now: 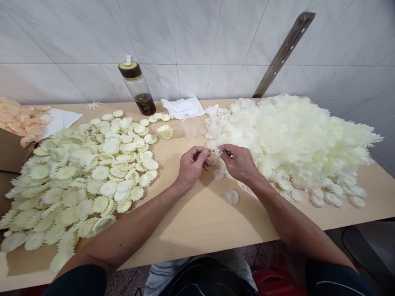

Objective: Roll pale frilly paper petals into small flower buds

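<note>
My left hand (191, 163) and my right hand (239, 161) meet above the middle of the wooden table (197, 222), both pinched on a small white fringed flower piece (217, 153) held between them. To the right lies a big heap of white fringed petals (296, 139). On the left, several flat pale-yellow flower discs (92, 176) are spread over the table. One loose white piece (232, 196) lies on the table just below my right wrist.
A clear bottle with dark liquid and a brown cap (138, 88) stands at the back by the tiled wall. A white cloth (182, 107) lies beside it. Peach petals (21, 119) and a cardboard box (10, 152) sit at the far left. A metal strip (285, 51) leans on the wall.
</note>
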Action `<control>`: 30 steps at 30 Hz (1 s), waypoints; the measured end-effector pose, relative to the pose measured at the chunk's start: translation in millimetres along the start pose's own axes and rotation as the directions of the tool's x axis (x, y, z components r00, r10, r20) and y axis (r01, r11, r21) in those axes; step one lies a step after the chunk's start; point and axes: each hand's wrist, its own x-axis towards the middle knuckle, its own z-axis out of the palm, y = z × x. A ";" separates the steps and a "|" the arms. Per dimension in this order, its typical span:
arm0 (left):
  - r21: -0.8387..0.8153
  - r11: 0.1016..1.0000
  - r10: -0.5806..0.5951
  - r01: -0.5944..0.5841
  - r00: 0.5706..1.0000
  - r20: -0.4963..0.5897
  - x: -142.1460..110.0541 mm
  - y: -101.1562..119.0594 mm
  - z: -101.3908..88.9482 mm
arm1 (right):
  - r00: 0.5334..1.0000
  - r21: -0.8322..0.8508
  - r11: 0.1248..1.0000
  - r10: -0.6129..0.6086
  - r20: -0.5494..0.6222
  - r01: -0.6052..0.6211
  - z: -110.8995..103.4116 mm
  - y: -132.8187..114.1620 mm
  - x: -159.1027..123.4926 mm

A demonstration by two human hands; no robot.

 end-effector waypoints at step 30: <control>-0.171 0.966 -0.175 0.193 0.978 0.114 5.9 -2.2 -3.3 | 0.979 0.010 0.997 -0.076 -0.188 0.079 5.7 -0.2 -4.3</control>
